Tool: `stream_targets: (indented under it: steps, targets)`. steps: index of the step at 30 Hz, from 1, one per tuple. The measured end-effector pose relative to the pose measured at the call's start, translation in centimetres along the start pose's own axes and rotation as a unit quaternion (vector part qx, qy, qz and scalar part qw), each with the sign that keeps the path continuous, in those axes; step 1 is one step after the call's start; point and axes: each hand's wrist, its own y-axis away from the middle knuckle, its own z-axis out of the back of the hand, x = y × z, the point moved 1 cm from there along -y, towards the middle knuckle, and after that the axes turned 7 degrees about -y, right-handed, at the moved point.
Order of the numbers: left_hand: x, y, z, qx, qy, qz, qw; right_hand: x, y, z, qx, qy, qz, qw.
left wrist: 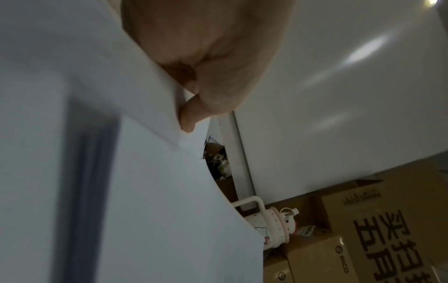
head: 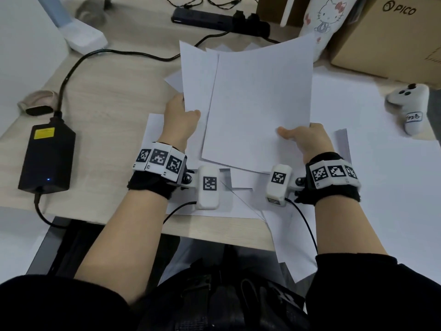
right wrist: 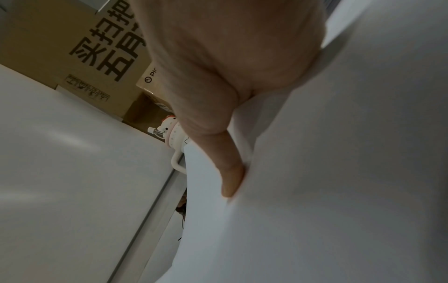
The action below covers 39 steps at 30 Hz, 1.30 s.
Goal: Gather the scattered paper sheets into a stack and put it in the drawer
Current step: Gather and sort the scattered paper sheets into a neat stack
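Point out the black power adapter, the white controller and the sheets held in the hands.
black power adapter (head: pixel 46 158), head view, middle of its top face.
white controller (head: pixel 410 108), head view, its handle.
held sheets (head: pixel 260 103), head view, centre of the front sheet.

A black power brick (head: pixel 46 157) with a yellow label is seen at the worktop's (head: pixel 114 101) left edge; a black power strip (head: pixel 210 19) lies at the back; a cardboard box (head: pixel 391 37) marked PICO stands at the far right; a white controller (head: pixel 409 103) lies before it.
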Motion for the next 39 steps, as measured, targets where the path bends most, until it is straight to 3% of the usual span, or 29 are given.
stream_targets:
  steps: [5,8,14,19,25,31,39]
  targets:
    - [-0.3,0.7,3.5,-0.154,-0.048,-0.038,0.986,0.1,0.9,0.0,-0.005,-0.012,0.015,1.0]
    - [-0.9,1.7,6.3,-0.236,-0.023,-0.087,0.968,0.2,1.9,-0.1,0.01,-0.019,0.032,0.999]
    - [-3.7,4.3,9.1,-0.322,-0.041,-0.21,0.922,-0.2,3.9,-0.5,0.04,-0.039,0.052,0.997]
    - [-3.9,4.9,9.3,-0.272,0.048,-0.203,0.94,-0.5,5.3,-0.5,0.069,-0.055,0.038,0.995]
    - [-0.9,5.0,7.3,-0.163,0.007,-0.111,0.98,-0.1,7.8,-0.5,0.137,-0.064,0.057,0.987]
    - [1.1,5.8,6.1,-0.148,-0.01,-0.064,0.987,0.4,9.6,-0.9,0.203,-0.093,0.097,0.97]
    - [2.1,6.4,5.9,-0.103,0.036,-0.018,0.994,0.4,11.0,-1.1,0.203,-0.107,0.128,0.965]
